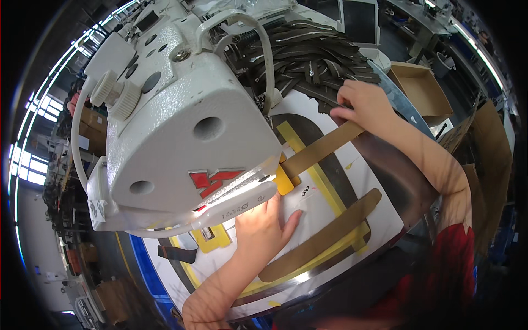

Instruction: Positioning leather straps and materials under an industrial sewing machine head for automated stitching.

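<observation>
My left hand [261,231] is beneath the white sewing machine head [165,126], thumb apart and fingertips partly hidden near a yellow guide piece [282,179]. A brown strip [313,150] runs from that piece toward my right hand [366,107], whose loosely bent fingers and thumb are apart beside dark zipper strips [313,58]. A second brown strip [324,234] lies on the white board [374,220] with yellow tape. Left of my left hand are another yellow piece [216,243] and a short dark strap [177,253].
An open cardboard box [418,96] sits at the upper right, with cardboard sheets [484,176] beside my right arm. A blue bin [148,275] is below the board's left edge. Metal tables [407,16], stacked cartons [91,126] and strip lights appear in the background.
</observation>
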